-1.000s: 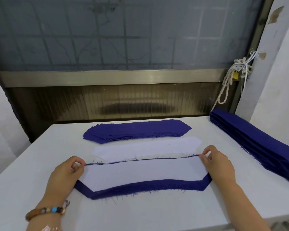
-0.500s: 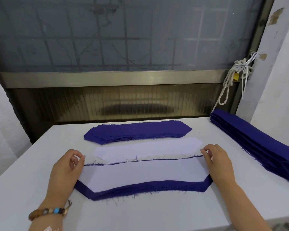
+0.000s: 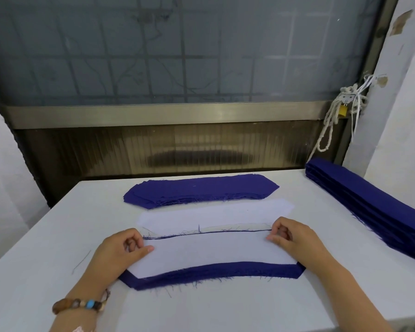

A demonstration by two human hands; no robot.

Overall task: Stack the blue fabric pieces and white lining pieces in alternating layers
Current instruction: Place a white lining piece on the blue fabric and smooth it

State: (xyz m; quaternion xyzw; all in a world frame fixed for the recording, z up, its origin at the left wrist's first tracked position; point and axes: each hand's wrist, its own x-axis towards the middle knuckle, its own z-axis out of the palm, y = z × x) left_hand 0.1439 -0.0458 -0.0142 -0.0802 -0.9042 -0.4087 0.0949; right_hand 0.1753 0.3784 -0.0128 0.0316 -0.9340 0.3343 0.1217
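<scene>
Nearest me lies a blue fabric piece [image 3: 213,275] with a white lining piece [image 3: 211,255] on top; only the blue front band and a thin frayed far edge show. My left hand [image 3: 120,252] pinches the lining's left end, thumb lying on top and fingers curled. My right hand [image 3: 295,238] pinches its upper right corner with curled fingers. Behind it lies a pile of white lining pieces [image 3: 213,214], and further back a pile of blue fabric pieces [image 3: 199,190].
A long stack of folded blue fabric [image 3: 369,207] runs along the right side of the white table [image 3: 46,236]. A loose thread [image 3: 82,261] lies left of my left hand. A window and a wall with knotted cord [image 3: 333,116] stand behind the table.
Both hands have slid a little inward and toward me along the top lining piece, from its far corners onto its ends. The piles have not moved.
</scene>
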